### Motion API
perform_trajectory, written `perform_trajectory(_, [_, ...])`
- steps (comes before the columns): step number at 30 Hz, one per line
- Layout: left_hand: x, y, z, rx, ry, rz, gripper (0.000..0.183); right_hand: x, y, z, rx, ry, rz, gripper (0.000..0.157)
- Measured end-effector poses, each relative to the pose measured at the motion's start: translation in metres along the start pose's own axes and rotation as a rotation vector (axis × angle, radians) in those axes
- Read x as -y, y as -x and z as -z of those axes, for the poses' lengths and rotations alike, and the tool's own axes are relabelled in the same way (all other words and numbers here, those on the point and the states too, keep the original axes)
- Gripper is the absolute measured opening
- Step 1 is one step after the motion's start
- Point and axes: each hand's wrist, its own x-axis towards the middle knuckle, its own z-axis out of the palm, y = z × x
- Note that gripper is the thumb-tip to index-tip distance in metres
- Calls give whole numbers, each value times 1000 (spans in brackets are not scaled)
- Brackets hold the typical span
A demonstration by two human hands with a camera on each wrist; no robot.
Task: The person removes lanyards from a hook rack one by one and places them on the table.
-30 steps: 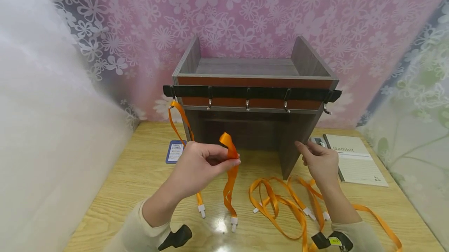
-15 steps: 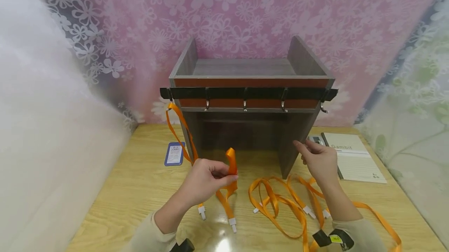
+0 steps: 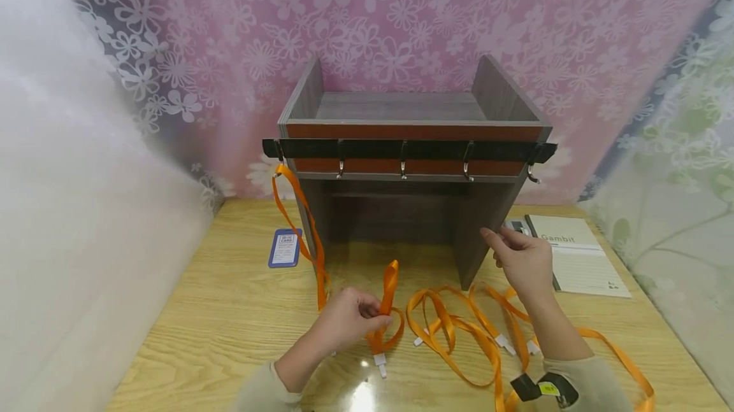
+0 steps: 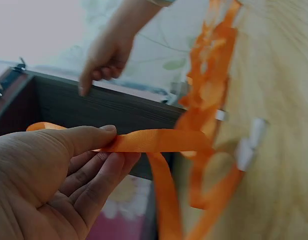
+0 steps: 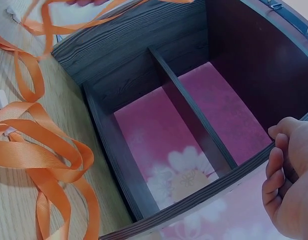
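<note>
My left hand (image 3: 350, 319) pinches an orange lanyard (image 3: 390, 284) between thumb and fingers, low over the table. A loop stands up above the grip, and its white clip (image 3: 381, 365) hangs below, at or near the tabletop. In the left wrist view the lanyard's strap (image 4: 158, 140) runs out past the fingertips. My right hand (image 3: 523, 265) grips the front edge of the right side panel of a small grey shelf (image 5: 193, 195), thumb inside, curled fingers outside. Another orange lanyard (image 3: 304, 202) hangs from the leftmost hook of the black rail (image 3: 373, 149).
Several more orange lanyards (image 3: 444, 329) lie tangled on the table at the right, partly under the right forearm. A blue-framed ID card holder (image 3: 284, 248) lies left of the shelf. A notebook (image 3: 579, 256) lies to its right. Several rail hooks (image 3: 403, 170) hold nothing.
My left hand has lowered toward the table with the lanyard, whose strap now bends into a loop beside the hand. The right hand keeps its place on the shelf panel.
</note>
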Motion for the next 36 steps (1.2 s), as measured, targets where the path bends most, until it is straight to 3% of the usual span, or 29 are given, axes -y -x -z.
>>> perform_trajectory(11, [35, 0, -14, -46, -114, -7, 13, 0, -1, 3, 5, 0, -3, 48])
perform_trajectory(18, [42, 6, -20, 18, -128, 60, 21, -2, 0, 4, 1, 12, -6, 43])
perform_trajectory(26, [41, 1, -21, 10, -271, 97, 39, 1, -3, 7, -1, 36, 14, 44])
perform_trajectory(30, [36, 1, -20, 8, -294, 133, 46, 3, -2, 7, 12, 24, -8, 49])
perform_trajectory(33, [29, 3, -12, -25, -300, 151, 47, 4, -1, 5, 31, 26, -25, 56])
perform_trajectory(36, [14, 7, 5, -90, -294, 150, 41, 3, 0, 3, 39, 35, -33, 56])
